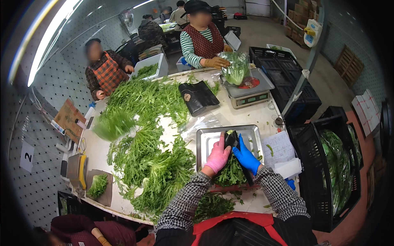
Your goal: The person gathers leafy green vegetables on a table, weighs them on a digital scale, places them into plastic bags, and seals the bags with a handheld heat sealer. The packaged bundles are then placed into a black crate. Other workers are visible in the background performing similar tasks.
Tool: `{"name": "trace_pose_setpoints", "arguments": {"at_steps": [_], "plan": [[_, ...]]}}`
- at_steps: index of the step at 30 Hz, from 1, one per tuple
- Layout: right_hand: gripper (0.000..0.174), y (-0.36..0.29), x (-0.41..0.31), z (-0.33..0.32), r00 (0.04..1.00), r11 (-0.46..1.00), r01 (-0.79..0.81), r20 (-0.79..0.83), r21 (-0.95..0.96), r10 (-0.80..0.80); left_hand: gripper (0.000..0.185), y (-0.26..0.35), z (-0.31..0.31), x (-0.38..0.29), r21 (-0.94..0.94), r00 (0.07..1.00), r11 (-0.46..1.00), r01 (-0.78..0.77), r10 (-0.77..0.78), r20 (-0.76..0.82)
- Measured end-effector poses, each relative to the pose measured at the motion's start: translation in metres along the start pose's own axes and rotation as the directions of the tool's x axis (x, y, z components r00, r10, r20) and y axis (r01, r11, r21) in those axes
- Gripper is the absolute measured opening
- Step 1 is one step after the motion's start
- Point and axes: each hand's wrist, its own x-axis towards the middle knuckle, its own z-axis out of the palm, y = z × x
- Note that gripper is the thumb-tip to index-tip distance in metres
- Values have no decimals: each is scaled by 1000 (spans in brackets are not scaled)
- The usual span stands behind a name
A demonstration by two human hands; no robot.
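Observation:
My left hand (218, 156), in a pink glove, and my right hand (247, 156), in a blue glove, press from both sides on a black sheet (231, 140). The sheet is wrapped around a bunch of frilly leafy greens (231, 173). The pale cut stem end shows at the top, and the leaves spread out towards me. Beneath my hands is a shallow metal tray (203, 138) with bits of leaf in it. Clear plastic bags (201, 125) lie just past the tray. Farther off, another black sheet (199, 100) with a round tan patch rests beside the greens.
Loose greens (144, 123) cover the table's left and middle. A digital scale (251, 100) stands at the far right, where a co-worker (203, 43) handles bagged greens (236, 69). Written papers (278, 147) lie right of the tray. Black crates (311, 172) stand beyond the right edge.

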Motion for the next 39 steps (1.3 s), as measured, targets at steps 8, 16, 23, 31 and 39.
{"name": "trace_pose_setpoints", "arguments": {"at_steps": [8,16,23,31,39], "plan": [[81,-40,-15,-6,997,956,-70,-18,284,78,73,6,14,-13,155,990,988,-27,48,-136],[70,-8,-11,-4,991,912,-63,-84,405,106,73,4,18,-18,130,990,990,-54,70,-121],[61,-16,-19,-12,972,847,-152,-80,509,223,27,-59,-27,9,-80,954,989,-125,97,-285],[60,-1,-13,-8,972,846,-196,-12,496,233,55,-184,-60,60,-445,692,802,399,-582,-427],[59,-12,-14,-6,964,797,-214,-8,565,264,26,-202,-76,113,-652,823,758,-12,-363,-437]]}}
